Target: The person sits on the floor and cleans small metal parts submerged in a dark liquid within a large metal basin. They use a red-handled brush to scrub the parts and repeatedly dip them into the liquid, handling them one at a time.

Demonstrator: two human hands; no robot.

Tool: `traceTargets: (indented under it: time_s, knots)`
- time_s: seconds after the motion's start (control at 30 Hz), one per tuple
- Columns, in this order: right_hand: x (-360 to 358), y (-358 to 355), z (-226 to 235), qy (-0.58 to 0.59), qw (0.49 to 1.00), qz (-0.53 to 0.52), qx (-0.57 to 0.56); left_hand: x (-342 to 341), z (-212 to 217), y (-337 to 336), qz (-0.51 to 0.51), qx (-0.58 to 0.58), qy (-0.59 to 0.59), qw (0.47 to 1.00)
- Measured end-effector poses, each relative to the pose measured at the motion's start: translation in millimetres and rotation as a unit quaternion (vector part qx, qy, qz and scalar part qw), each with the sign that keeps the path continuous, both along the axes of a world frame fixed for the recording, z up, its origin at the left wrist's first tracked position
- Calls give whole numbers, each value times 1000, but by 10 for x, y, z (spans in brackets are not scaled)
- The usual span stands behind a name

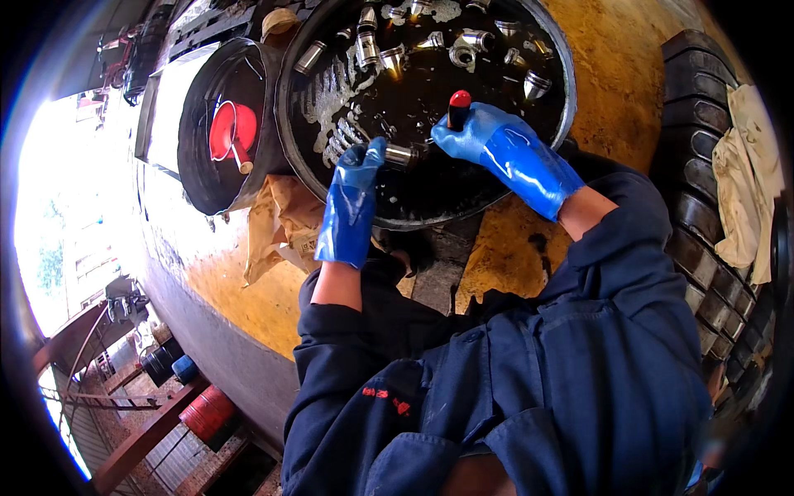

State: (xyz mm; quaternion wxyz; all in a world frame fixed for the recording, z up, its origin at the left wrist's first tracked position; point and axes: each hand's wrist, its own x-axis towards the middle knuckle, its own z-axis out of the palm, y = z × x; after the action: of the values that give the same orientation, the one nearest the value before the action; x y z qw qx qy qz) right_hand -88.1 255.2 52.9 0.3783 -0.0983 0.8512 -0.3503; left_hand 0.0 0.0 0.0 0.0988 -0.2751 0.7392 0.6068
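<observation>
Towards twelve o'clock, head view: wide round black tub (571,83) holding dark oily liquid (413,95), set close in front of the body, probably for easy reach by both arms.
Left hand (356,178), eleven o'clock: gloved in blue rubber, thumb and fingers pinching the left end of a shiny silver cylindrical metal part (403,157).
Cylindrical metal part, twelve o'clock: held sideways over the near half of the tub, probably to let drips back inside; dipping into the liquid or not, cannot tell.
Right hand (471,132), one o'clock: gloved alike, fingers wrapped round a black handle with a rounded red end (459,101); fist near the part's right end, perhaps for steering a tip against the metal; tip too small to make out.
Loose silver metal parts (368,50), eleven to one o'clock: scattered through the far half, likely leaving working room nearer the body.
Smaller black tub (198,165), ten o'clock: beside the wide one, red plastic scoop (234,128) resting inside, likely for ready reach.
Pale cloth (748,178), between two and three: draped over dark ridged blocks (691,149), perhaps for wiping.
</observation>
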Motion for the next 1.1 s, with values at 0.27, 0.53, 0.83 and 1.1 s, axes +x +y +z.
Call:
traceTargets:
  time_s: [0.27, 0.53, 0.83, 1.1]
  knots:
    - [-39, 124, -182, -21, 993, -104, 52, -37, 110, 662, -368, -422, 114, 820]
    - [-38, 331, -253, -62, 991, -110, 35, -95, 204, 849, -339, -291, 154, 881]
    - [-62, 426, -332, -108, 983, -147, 27, -70, 92, 790, -411, -352, 75, 837]
    - [87, 370, -307, -114, 980, -156, -44, -194, 37, 936, -405, -378, -7, 833]
